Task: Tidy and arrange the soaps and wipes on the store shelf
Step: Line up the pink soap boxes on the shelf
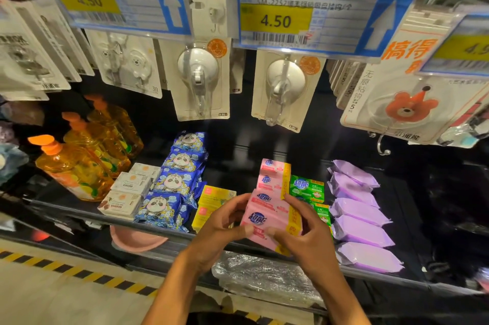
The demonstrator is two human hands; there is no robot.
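A pink soap pack (267, 219) sits at the front of a row of pink soap packs (274, 175) on the dark shelf (169, 232). My left hand (222, 227) grips its left side and my right hand (301, 234) grips its right side, thumbs pressed on its front face. Green soap packs (307, 188) stand just right of the pink row, partly hidden by my right hand. Yellow soap boxes (211, 199) lie to the left. Blue panda wipe packs (176, 182) and purple wipe packs (357, 213) flank them.
White soap boxes (127, 189) and orange pump bottles (79, 166) fill the shelf's left end. Carded hooks (201, 81) and price tags (299, 18) hang above the shelf. A pink basin (137, 241) and a plastic-wrapped bundle (264, 274) lie on the level below.
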